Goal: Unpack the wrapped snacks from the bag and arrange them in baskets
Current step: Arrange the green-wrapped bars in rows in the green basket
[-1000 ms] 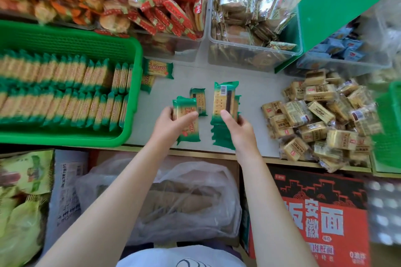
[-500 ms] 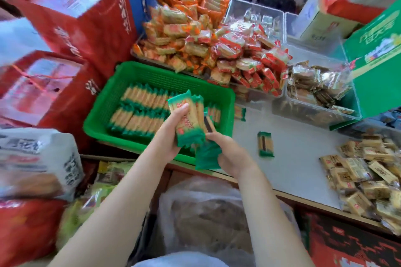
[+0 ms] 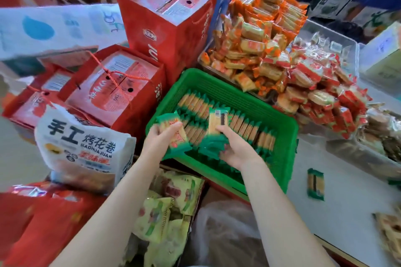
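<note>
left hand (image 3: 159, 141) grips crinkly snack pack (image 3: 173, 131) | ribbed green basket (image 3: 282, 136)

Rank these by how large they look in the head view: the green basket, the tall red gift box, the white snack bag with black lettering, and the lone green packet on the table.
1. green basket
2. tall red gift box
3. white snack bag
4. lone green packet

Basket and box look close; the wide-angle lens makes their order unsure.

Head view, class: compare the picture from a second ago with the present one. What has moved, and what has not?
Both hands carried their green-wrapped packs from the white counter to over the green basket. The left hand still grips one bundle, the right hand another. One loose green pack stays on the counter; the rows in the basket are unchanged.
</note>
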The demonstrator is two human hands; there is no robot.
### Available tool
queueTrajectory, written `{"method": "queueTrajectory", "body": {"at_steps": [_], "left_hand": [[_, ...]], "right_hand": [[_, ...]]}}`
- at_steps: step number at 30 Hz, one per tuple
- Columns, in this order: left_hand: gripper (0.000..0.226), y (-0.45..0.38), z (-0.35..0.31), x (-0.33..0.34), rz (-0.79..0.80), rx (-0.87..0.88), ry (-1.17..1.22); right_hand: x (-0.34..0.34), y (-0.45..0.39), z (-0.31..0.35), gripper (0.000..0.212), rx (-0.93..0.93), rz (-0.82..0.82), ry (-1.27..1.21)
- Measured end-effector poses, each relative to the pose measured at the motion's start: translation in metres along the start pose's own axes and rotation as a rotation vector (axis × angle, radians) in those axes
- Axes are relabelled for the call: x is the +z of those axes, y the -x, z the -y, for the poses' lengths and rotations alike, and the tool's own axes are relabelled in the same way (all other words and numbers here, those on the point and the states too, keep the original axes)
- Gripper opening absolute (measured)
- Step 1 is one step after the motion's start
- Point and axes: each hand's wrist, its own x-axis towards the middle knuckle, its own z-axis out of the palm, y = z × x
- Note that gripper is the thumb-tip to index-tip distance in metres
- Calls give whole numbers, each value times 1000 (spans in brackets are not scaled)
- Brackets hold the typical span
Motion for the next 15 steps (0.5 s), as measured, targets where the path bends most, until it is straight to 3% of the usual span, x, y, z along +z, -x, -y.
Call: {"method": "queueTrajectory", "body": {"at_steps": [4,5,7,8,10,15], "left_hand": [[35,-11,15,-14,-82,-29,170],[29,-11,17,-15,-88,-20,195],[22,-15,19,-16,-95,-3,212],[25,-16,20,-17,-97,-1,210],[40,-17,23,-17,-97,-5,206],[53,-16,26,-17,-113,-7,209]], "right_hand": [[28,-42,31,39,-11,-64,48],[40,-53,38,53,-15,-96,111],[59,-80,44,107,2,-201,218],[66,-91,44,125,5,-256,251],[78,-99,43,120,-65,-344,316],[78,-108,38,71,-172,-312,278]]}}
